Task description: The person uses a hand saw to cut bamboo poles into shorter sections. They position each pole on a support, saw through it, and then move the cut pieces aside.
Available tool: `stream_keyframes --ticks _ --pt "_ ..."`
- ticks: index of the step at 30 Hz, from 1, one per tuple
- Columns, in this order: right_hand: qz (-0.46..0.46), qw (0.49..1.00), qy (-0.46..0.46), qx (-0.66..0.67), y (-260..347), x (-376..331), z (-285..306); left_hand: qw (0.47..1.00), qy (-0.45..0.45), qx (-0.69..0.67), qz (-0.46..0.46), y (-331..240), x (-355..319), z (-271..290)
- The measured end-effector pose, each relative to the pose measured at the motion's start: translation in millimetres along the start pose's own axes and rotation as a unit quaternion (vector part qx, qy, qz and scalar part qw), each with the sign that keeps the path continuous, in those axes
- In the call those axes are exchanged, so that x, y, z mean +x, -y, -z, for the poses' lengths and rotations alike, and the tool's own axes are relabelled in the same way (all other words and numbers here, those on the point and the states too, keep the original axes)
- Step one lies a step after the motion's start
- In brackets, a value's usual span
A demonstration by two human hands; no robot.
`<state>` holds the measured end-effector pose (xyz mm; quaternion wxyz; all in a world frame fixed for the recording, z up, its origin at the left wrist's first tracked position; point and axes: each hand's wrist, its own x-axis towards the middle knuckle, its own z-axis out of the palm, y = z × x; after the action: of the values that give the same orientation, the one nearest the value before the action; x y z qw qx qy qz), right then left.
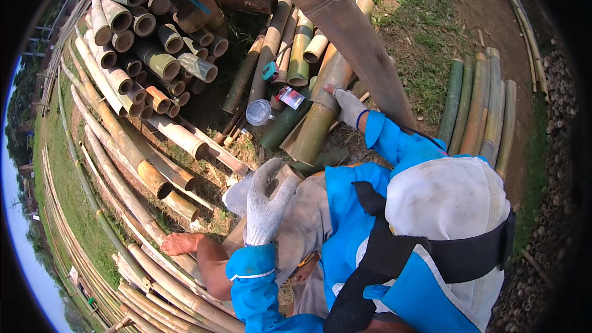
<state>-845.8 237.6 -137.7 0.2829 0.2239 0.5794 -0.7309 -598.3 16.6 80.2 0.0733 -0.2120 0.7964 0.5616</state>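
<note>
Neither of my own hands can be made out. A person in a blue jacket (pixel 345 271) and white cap (pixel 441 191) with a black strap fills the lower right. That person's gloved right hand (pixel 353 110) rests against a thick bamboo pole (pixel 317 129), its fingertips bare. Their gloved left hand (pixel 266 209) is raised, fingers apart, holding nothing visible. Further left, a bare hand or foot (pixel 180 243) touches a long bamboo pole (pixel 139 206); I cannot tell which or whose it is. A clear plastic container (pixel 259 113), a small flat packet (pixel 290 97) and a teal tape measure (pixel 270 71) lie among the cut bamboo.
Cut bamboo tubes (pixel 145 52) are piled at upper left. Long poles (pixel 86 265) run along the left side. A thick brown trunk (pixel 351 31) slants across the top. Several green and brown lengths (pixel 473 105) lie at right beside a dirt path (pixel 468 18).
</note>
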Motion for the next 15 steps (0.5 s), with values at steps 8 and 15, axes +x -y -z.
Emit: stream_keyframes --ticks 8,15 --pt "0.206 0.812 -0.105 -0.536 -51.0 -9.7 26.8 0.971 -0.221 -0.014 -0.092 -21.7 -51.7 62.1" --pt "0.201 0.732 -0.076 -0.647 -61.8 -30.7 36.7 0.891 -0.436 0.084 -0.095 -55.7 -161.7 129.8"
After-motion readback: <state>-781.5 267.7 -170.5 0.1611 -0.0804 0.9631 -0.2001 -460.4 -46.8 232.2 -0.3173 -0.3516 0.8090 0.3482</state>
